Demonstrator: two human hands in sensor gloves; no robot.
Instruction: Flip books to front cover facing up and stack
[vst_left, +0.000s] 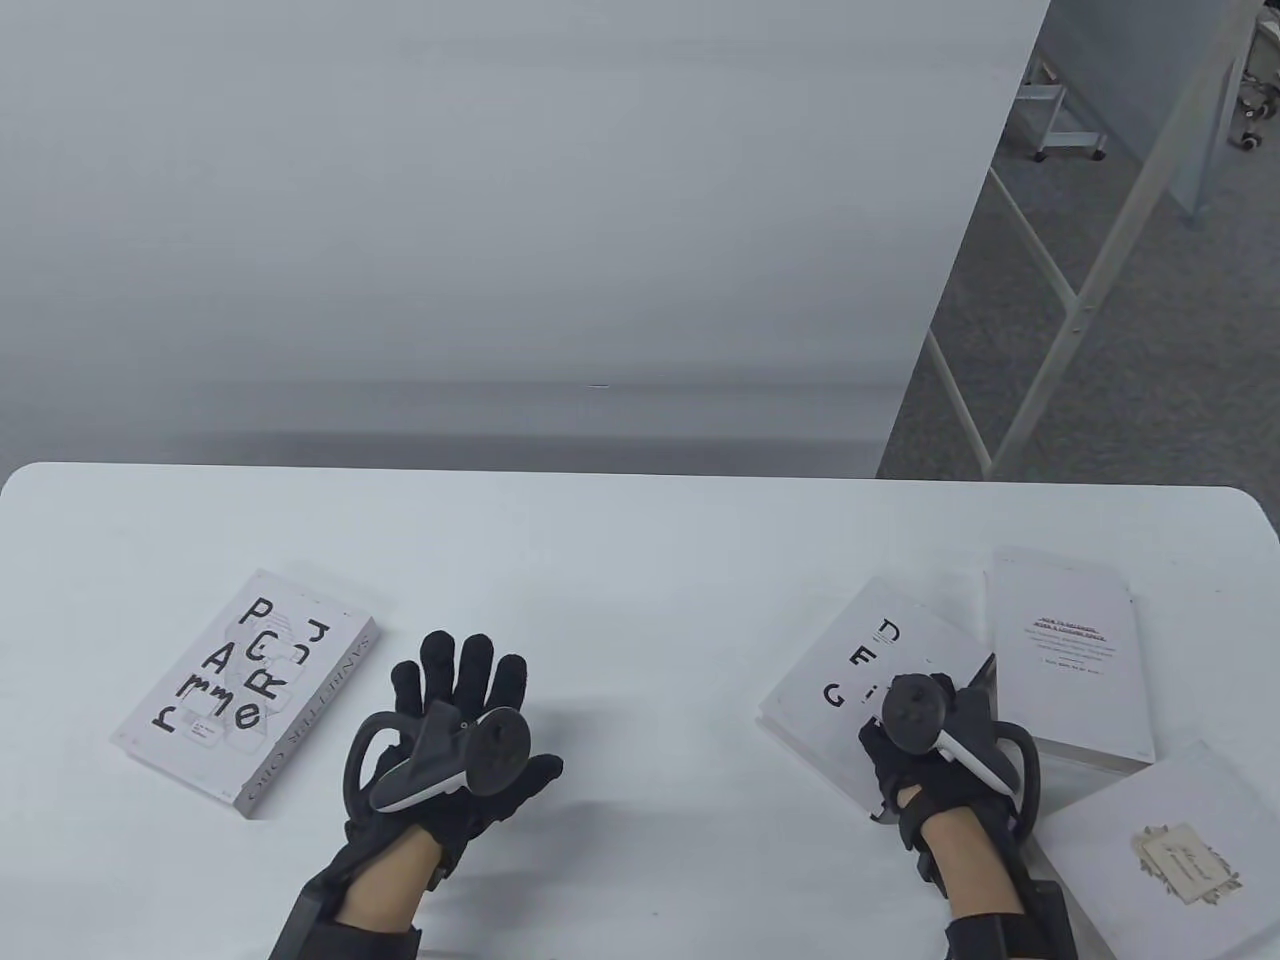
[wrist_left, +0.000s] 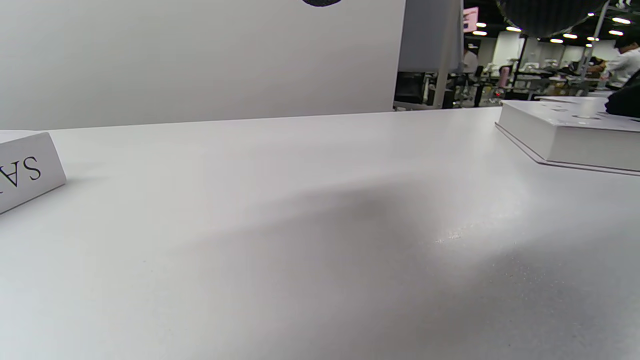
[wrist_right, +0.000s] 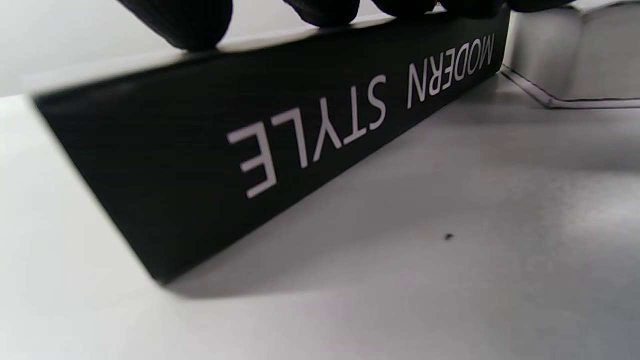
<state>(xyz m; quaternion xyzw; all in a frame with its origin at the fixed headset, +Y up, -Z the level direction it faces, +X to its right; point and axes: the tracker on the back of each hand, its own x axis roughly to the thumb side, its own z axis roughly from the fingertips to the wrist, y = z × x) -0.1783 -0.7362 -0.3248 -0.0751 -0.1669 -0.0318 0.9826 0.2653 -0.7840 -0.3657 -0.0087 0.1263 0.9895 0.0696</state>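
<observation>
The right hand (vst_left: 925, 740) is resting on the black-spined book (vst_left: 860, 680), its fingertips (wrist_right: 190, 30) curling over the spine's top edge in a holding grip. That book is lying on the bench (vst_left: 640, 540) just left of two white books (vst_left: 1065, 660), and well right of the lettered book (vst_left: 245, 690). The left hand (vst_left: 450, 730) is lying flat between them, grip wide, fingers spread, holding nothing.

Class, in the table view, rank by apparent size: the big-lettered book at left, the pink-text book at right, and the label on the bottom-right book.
1. Left book and pink-text book: too alike to rank; the latter is partly covered.
2. Label, clearly smallest.
</observation>
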